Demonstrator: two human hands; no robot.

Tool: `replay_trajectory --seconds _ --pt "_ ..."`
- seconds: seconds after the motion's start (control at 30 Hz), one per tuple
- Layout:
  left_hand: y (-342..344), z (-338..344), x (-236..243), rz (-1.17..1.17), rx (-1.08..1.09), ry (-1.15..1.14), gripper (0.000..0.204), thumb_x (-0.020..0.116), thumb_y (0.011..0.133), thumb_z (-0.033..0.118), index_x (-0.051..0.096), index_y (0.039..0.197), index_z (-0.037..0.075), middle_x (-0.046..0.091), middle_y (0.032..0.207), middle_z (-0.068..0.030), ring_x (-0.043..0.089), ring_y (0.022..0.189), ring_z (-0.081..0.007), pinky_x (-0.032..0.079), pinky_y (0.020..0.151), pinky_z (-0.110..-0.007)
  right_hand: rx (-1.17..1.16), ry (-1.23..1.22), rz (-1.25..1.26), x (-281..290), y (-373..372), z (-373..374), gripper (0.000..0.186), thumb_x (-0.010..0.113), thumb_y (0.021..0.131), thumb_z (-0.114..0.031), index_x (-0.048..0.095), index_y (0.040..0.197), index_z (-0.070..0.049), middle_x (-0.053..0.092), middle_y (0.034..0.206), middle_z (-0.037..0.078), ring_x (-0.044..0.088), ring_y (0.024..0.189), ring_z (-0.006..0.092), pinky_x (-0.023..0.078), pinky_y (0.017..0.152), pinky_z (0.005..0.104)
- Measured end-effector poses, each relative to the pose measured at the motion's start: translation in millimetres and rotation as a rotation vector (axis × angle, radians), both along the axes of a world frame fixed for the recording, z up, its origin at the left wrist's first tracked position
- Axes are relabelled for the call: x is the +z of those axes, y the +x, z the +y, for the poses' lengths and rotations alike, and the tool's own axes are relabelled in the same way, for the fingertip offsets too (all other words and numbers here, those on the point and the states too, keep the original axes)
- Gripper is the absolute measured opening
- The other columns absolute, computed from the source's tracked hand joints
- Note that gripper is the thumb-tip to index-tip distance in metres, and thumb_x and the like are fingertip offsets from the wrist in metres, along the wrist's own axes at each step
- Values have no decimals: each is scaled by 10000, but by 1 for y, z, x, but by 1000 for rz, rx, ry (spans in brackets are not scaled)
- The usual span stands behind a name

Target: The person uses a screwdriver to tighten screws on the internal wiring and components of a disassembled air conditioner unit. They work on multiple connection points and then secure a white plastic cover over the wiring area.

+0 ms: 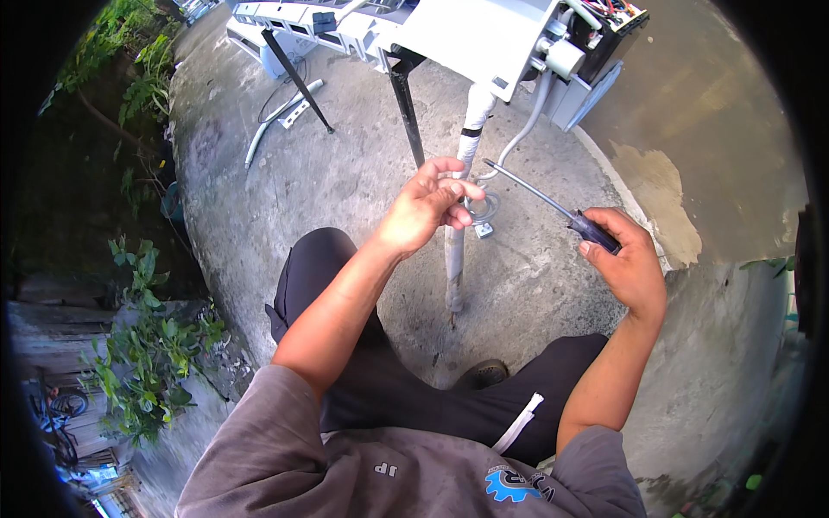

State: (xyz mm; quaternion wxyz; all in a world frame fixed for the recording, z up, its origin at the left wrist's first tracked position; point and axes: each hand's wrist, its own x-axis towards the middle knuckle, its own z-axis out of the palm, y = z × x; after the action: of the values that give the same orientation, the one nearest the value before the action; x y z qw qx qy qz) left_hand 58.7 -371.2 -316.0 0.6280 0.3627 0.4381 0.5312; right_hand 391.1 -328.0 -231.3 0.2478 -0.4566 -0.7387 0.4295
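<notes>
My right hand [629, 259] is wrapped round the dark handle of a screwdriver [544, 197]. Its long metal shaft points up and left, the tip in the air close to my left hand [427, 207]. The thumb and curled fingers of that left hand come together in a pinch; whatever lies between them is too small to make out. Ahead stands a white air conditioner unit [471, 39] with its inside exposed, wires and a dark box [609, 47] at its right end. A white-wrapped pipe [455, 268] slants down from it, passing behind my left fingers.
Dark stand legs [406, 112] hold the unit above the concrete floor [345, 173]. A grey hose [528, 129] and a coiled cord with a plug [484, 230] hang beside the pipe. A white pipe piece [259, 142] lies far left. Plants [142, 363] border the left; a wall [717, 129] rises right.
</notes>
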Motion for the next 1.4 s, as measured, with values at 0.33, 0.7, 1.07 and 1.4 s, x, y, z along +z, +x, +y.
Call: replay_trajectory --seconds 0.33,0.7,1.07,1.4 --pt "-12 -5 27 -133 160 76 215 746 1020 55 745 1226 -9 797 1095 -121 760 890 -155 638 811 -284 78 38 42 5 -12 -2 380 737 867 60 706 1244 28 708 1133 57 661 1005 124 535 923 287" --pt "-7 -8 31 -320 100 92 197 769 984 5 747 1175 -35 786 1038 -119 778 908 -189 669 826 -298 100 56 19 13 -6 -3 403 756 823 51 731 1224 29 711 1097 75 656 969 151 527 898 293" --pt "4 -6 49 -226 8 113 209 799 987 85 757 1161 -22 781 1057 -115 783 940 -201 670 829 -321 108 -91 162 19 12 -11 448 737 819 13 692 1263 46 684 1075 56 627 948 131 502 866 283" --pt "91 32 90 -725 29 254 320 684 1090 286 656 1321 65 734 1217 -86 773 1033 -245 667 872 -385 -299 130 454 55 50 -38 465 851 803 -14 710 1242 46 724 1147 130 659 922 101 525 771 210"
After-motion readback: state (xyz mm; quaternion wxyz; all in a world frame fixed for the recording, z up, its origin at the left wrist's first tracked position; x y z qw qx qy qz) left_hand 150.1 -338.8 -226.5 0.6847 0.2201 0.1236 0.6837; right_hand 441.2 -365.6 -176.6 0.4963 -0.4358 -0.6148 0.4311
